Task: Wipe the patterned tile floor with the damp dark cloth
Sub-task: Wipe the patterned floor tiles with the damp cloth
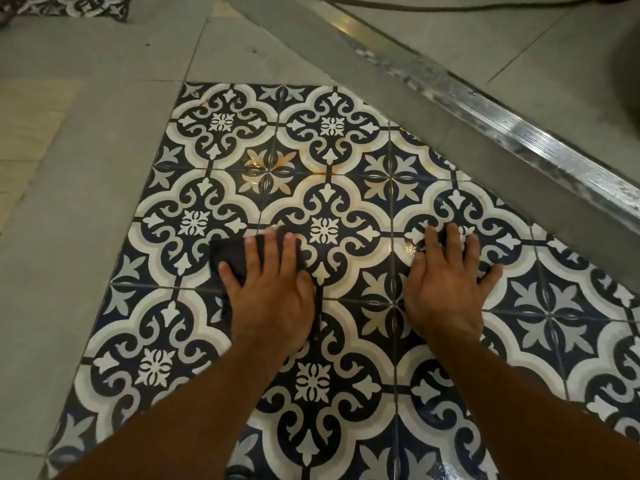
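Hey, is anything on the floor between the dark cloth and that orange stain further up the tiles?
Nothing visible. Only bare patterned tile lies between the cloth under the left hand and the orange stain. The right hand rests off to the side.

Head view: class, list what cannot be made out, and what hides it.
Dark cloth: mostly hidden under the left hand, head view; shape unknown.
Patterned tile floor beneath the right hand: covered by the palm.
Dark rounded object, top right: cut off by the frame edge.
Cable: cut off by the top edge.
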Action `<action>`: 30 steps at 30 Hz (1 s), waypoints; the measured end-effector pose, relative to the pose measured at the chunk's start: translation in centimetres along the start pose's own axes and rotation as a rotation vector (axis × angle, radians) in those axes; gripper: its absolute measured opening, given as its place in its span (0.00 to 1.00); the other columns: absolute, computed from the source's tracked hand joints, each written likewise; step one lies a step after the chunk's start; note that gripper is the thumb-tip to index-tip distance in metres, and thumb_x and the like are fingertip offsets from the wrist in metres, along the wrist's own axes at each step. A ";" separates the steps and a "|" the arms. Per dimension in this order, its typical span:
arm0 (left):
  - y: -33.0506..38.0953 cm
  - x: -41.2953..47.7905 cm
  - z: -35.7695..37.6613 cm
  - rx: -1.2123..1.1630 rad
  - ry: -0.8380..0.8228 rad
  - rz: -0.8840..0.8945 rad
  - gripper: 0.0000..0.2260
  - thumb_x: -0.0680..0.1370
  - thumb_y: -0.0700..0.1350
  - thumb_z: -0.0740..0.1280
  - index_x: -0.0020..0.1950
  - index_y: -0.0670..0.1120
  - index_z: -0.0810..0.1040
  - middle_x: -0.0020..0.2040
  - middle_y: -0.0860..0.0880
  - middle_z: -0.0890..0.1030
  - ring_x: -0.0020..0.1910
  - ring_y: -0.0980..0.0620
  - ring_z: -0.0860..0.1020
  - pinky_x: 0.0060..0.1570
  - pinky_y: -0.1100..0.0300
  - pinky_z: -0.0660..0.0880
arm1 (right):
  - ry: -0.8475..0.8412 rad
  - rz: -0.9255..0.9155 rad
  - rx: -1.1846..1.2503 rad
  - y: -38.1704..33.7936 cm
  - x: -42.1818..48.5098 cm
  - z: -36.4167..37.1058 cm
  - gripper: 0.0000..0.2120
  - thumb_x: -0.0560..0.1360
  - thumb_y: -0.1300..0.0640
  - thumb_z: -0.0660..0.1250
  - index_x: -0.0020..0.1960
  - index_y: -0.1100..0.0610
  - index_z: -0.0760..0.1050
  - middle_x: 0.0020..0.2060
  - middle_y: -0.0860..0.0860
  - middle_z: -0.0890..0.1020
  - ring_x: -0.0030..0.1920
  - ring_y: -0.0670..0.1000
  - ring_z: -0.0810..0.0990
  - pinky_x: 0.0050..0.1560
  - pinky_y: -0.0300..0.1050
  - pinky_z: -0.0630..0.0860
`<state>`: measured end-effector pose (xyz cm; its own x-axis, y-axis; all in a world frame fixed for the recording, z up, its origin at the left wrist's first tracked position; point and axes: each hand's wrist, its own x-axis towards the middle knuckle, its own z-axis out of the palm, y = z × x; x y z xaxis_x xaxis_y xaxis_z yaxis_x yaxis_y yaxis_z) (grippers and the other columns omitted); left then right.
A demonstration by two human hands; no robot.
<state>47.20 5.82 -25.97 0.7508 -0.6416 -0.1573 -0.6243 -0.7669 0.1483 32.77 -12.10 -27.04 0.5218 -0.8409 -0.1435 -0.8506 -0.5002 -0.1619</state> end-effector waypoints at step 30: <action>-11.3 4.8 -3.3 0.056 0.037 0.132 0.39 0.73 0.73 0.48 0.77 0.51 0.52 0.79 0.46 0.54 0.77 0.45 0.52 0.71 0.35 0.53 | 0.105 -0.019 0.178 0.3 -0.4 -0.2 0.30 0.78 0.36 0.43 0.75 0.48 0.61 0.77 0.50 0.59 0.78 0.52 0.48 0.73 0.67 0.39</action>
<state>58.59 11.45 -25.17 0.6677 -0.7371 -0.1039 -0.7288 -0.6758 0.1105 32.30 -11.98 -26.88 0.5203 -0.8532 -0.0379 -0.8111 -0.4798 -0.3346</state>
